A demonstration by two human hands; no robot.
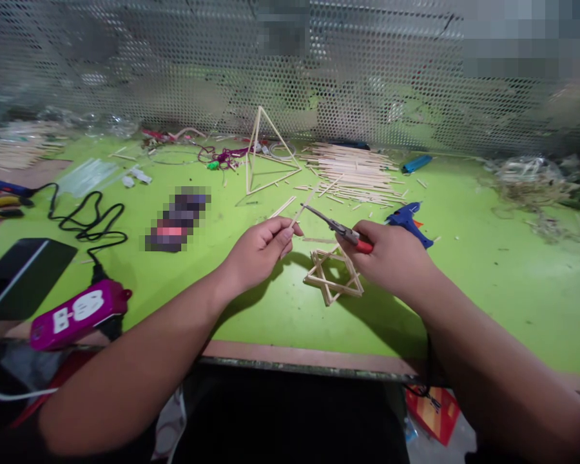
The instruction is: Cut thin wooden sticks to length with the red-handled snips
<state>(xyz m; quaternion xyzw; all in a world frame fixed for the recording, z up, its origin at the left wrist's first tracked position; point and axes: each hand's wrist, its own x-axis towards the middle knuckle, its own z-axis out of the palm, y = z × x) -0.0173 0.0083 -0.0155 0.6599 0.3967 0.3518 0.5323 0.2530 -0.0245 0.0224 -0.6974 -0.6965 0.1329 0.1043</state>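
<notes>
My left hand point(261, 248) pinches a thin wooden stick point(303, 209) that points up and to the right over the green table point(488, 270). My right hand point(391, 254) is closed round red-handled pliers point(341, 229), whose metal tip reaches left to the stick. Just below and between both hands lies a star-shaped frame of glued sticks point(333, 277) on the table. A blue glue gun point(408, 219) rests right behind my right hand.
A stick pyramid point(268, 158) stands at the back centre, beside a pile of loose sticks point(355, 171). A magenta power strip point(77, 312) with black cable point(84, 222) and a dark box point(22, 270) lie left. A perforated metal screen point(174, 71) closes the back.
</notes>
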